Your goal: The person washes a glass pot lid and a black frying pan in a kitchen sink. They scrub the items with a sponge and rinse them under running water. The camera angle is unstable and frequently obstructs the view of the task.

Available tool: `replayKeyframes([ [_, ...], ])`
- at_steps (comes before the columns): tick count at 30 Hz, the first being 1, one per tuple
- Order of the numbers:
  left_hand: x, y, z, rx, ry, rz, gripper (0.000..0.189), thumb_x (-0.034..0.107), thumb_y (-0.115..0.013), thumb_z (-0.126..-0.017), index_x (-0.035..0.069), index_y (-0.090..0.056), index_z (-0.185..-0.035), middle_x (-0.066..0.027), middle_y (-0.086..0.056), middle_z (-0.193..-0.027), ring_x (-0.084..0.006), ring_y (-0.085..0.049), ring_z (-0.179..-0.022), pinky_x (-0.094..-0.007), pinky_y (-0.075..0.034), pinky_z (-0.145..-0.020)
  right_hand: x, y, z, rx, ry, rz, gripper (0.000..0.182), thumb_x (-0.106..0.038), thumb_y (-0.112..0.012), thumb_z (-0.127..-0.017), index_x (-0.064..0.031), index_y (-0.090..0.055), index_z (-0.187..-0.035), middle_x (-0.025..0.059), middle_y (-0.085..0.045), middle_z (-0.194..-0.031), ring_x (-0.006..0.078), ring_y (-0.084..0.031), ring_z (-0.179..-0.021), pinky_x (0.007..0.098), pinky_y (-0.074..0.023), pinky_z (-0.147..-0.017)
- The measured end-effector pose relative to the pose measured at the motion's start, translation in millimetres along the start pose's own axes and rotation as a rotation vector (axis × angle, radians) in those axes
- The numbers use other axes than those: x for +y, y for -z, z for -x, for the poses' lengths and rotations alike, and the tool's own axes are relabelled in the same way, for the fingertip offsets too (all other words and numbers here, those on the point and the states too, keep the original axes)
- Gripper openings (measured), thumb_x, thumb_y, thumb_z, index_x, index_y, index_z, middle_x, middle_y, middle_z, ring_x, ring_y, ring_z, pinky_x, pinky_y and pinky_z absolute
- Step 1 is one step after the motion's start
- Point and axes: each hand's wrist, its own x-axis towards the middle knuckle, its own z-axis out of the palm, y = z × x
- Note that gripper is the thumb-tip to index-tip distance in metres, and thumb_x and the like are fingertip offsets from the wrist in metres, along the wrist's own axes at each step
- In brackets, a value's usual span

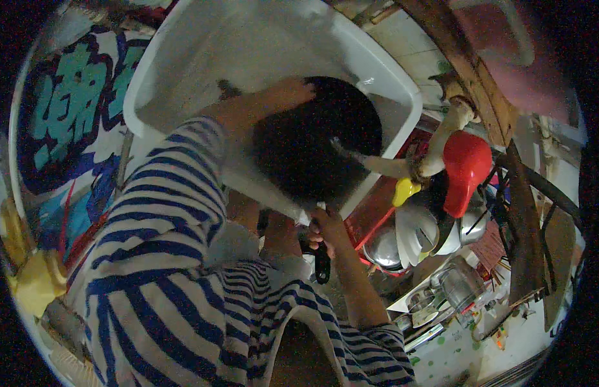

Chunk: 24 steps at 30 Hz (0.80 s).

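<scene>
A large dark frying pan [319, 145] is tilted over a white basin [396, 67], its handle pointing back towards my body. My right hand [323, 230] grips the black pan handle [322, 263] at the near rim of the basin. Across the far part of the pan lies my left hand [297, 92]; it is blurred, and whether it holds anything cannot be made out. A cream-coloured pipe, seemingly a tap spout [391, 166], reaches over the basin's right rim, its end in front of the pan.
Right of the basin, a red rack [372, 232] holds metal bowls [384, 246] and white plates [411, 237]. A red plastic scoop [466, 164] and a yellow utensil [405, 191] stick up there. Beyond are a glass jar [459, 280] and a wooden post [524, 232]. Graffiti-like lettering [69, 104] is at left.
</scene>
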Motion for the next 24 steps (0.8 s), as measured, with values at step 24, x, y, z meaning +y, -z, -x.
replayKeyframes([
  [24,158.3,-39.7,77.4,-0.184,-0.076,0.367,0.032,0.033,-0.044,-0.089,0.010,-0.058,-0.106,-0.0153,-0.060,-0.103,-0.0309,-0.058,-0.095,-0.0435,-0.047,-0.081,11.5,8.3,-2.1,-0.009,-0.028,-0.129,0.023,-0.023,-0.054,-0.087,-0.0105,-0.039,-0.099,0.0022,-0.039,-0.057,0.0135,-0.036,-0.040,0.0310,-0.0306,-0.035],
])
